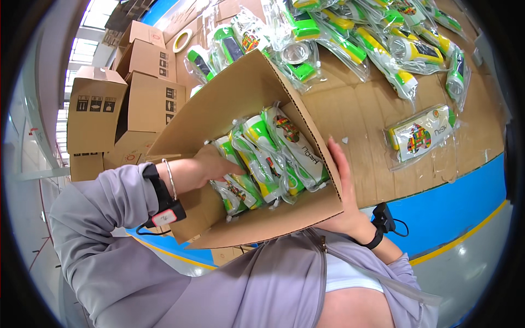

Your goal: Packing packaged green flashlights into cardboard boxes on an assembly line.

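Observation:
An open cardboard box [219,101] is tilted in front of me, with several green, yellow and white flashlights in clear plastic bags [262,156] packed side by side inside. My left hand [210,167] reaches in over the left wall. Its fingers close over the bagged flashlight [238,191] at the left end of the row; some fingertips are hidden among the plastic. Outside the right wall, my right hand [345,191] grips the box, its fingers lying along the cardboard and the palm near the lower corner.
A cardboard-covered table [350,115] carries a pile of bagged flashlights [377,44] at the far side. A single bagged flashlight [421,134] lies to the right. Beside a tape roll [182,40], more cardboard boxes [147,98] are stacked at left. Blue flooring [454,202] borders the table.

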A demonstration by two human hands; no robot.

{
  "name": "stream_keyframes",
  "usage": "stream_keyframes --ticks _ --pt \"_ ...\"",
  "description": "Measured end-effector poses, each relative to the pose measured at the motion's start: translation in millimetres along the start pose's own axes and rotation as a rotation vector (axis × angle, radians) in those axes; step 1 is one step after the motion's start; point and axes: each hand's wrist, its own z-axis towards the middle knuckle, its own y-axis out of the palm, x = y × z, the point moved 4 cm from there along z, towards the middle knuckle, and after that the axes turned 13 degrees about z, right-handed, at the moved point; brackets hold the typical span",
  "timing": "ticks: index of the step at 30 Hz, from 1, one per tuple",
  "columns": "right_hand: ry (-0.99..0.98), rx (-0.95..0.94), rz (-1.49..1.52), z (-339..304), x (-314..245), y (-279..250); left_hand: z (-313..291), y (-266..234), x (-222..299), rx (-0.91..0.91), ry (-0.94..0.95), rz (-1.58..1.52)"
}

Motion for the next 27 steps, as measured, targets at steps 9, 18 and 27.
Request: stream_keyframes --ticks 9,18,27 --pt "0.013 0.102 -0.1 -10 37 7 -15 3 4 0.107 -0.007 -0.005" --pt "-0.076 0.112 -0.129 -13 43 5 -2 -2 8 0.202 -0.131 -0.126" --pt "-0.088 0.083 -0.101 -15 50 3 -7 9 8 0.266 0.049 0.066"
